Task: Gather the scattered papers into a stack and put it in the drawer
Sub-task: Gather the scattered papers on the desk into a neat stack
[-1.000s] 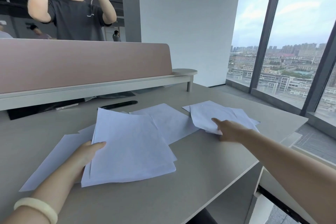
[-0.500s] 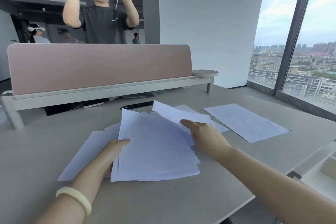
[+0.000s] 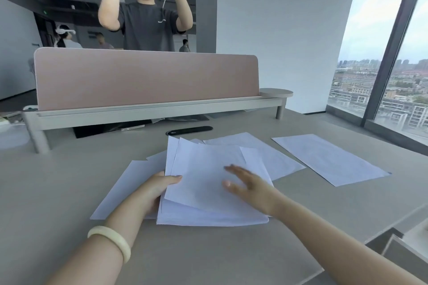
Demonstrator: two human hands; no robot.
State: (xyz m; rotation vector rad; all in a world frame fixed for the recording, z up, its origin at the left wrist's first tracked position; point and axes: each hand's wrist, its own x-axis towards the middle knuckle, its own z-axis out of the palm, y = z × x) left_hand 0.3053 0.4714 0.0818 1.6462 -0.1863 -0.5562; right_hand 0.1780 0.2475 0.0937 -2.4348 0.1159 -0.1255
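A loose pile of white papers [image 3: 203, 183] lies on the grey desk [image 3: 231, 250] in front of me. My left hand [image 3: 157, 187] grips the pile's left edge, thumb on top, with a pale bangle on the wrist. Open and with fingers spread, my right hand [image 3: 247, 184] is flat over the top sheet. One single sheet [image 3: 328, 157] lies apart to the right. Another sheet [image 3: 122, 190] pokes out from under the pile on the left. At the lower right corner is part of a drawer unit [image 3: 407, 247]; whether it is open I cannot tell.
A pink divider panel [image 3: 146, 76] on a raised shelf runs across the back of the desk. A person wearing a headset stands behind it. A black cable slot [image 3: 188, 130] sits just beyond the papers. Tall windows are at the right.
My right hand dragged sheets from the right pile leftward onto the main pile and now rests open on top. One sheet stayed at the right. My left hand kept its hold.
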